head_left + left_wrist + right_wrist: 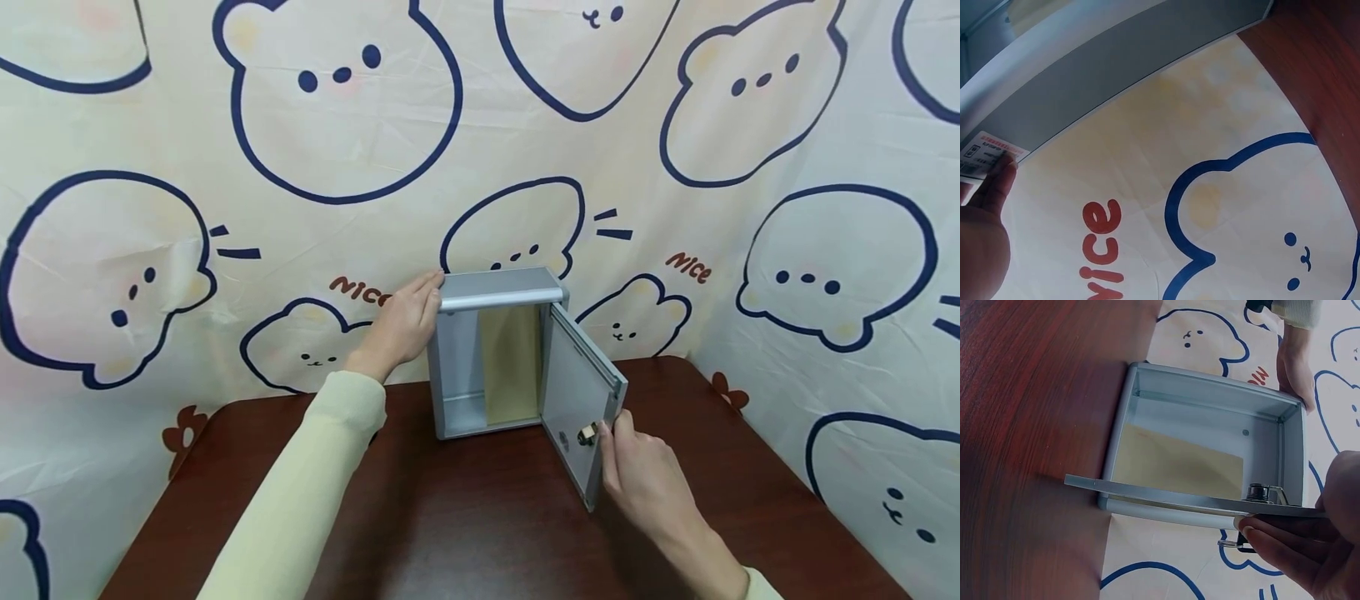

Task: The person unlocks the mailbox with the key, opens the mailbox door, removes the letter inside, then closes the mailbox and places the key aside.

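Note:
A small grey metal box (498, 285) stands upright on the table, its hinged door (576, 375) swung out to the right. My left hand (405, 325) holds the box at its upper left corner; in the left wrist view its fingertips lie over a printed label (990, 153) on the box's side. My right hand (648, 475) pinches the free edge of the door beside the lock (588, 433), thumb on the inner face. In the right wrist view a key ring (1230, 544) hangs on the door's outer side. A yellowish-brown sheet (512, 367) shows inside the box.
The dark brown tabletop (465, 517) extends in front of the box and to both sides. Cloth printed with cartoon bears (345, 125) hangs close behind the table and along its sides.

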The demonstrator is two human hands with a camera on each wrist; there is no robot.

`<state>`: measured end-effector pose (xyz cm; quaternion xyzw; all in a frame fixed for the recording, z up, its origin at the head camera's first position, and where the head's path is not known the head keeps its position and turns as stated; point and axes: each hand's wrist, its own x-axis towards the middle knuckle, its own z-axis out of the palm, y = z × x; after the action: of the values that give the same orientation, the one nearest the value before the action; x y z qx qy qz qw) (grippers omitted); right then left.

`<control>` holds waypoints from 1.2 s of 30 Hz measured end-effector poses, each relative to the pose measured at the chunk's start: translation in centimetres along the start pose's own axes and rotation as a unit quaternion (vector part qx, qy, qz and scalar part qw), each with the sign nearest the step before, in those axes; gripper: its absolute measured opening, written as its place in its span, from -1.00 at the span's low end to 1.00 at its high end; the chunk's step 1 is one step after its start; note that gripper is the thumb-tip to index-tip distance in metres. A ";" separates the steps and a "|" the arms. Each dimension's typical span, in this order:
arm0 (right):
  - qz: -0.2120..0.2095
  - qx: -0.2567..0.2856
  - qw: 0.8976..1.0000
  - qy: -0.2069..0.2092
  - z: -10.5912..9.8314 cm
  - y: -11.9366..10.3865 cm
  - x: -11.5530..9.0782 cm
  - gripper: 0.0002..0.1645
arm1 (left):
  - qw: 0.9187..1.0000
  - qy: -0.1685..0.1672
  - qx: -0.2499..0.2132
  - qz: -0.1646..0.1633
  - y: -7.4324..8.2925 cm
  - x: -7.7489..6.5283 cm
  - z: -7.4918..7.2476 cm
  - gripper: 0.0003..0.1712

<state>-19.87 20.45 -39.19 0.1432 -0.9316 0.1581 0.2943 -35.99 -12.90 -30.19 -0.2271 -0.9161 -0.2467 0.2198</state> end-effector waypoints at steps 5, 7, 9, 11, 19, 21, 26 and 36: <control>0.000 0.000 1.000 0.000 0.0 -0.1 0.0 -0.74 | 1.000 -0.009 -0.005 -0.009 0.1 -0.2 -0.1 -0.31; 0.003 0.000 1.000 -0.002 0.0 -0.1 -0.1 -0.74 | 1.000 -0.014 -0.007 -0.009 0.1 -0.2 -0.2 -0.31; 0.004 -0.001 1.000 -0.003 0.0 -0.2 0.0 -0.73 | 1.000 -0.016 -0.011 -0.011 0.1 -0.2 -0.3 -0.31; 0.002 0.000 1.000 -0.002 0.0 -0.2 0.1 -0.71 | 1.000 -0.017 -0.016 -0.015 0.1 -0.2 -0.4 -0.32; -0.012 -0.002 1.000 0.012 0.1 -0.4 0.3 -0.70 | 0.997 -0.004 -0.067 -0.021 0.0 -0.4 -0.5 -0.33; -0.012 -0.003 1.000 0.014 0.0 -0.4 0.3 -0.70 | 0.997 0.008 -0.076 -0.022 0.0 -0.5 -0.5 -0.33; -0.008 -0.002 1.000 0.010 0.0 -0.4 0.3 -0.70 | 0.995 0.054 -0.081 -0.019 0.4 -0.9 -0.8 -0.39; -0.010 0.000 1.000 0.013 0.0 -0.4 0.3 -0.69 | 0.968 0.214 -0.118 0.061 2.7 -2.6 -2.2 -0.60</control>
<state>-19.97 20.03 -38.98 0.1499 -0.9263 0.1569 0.3080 -31.91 -12.80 -28.87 -0.2492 -0.7967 -0.3816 0.3969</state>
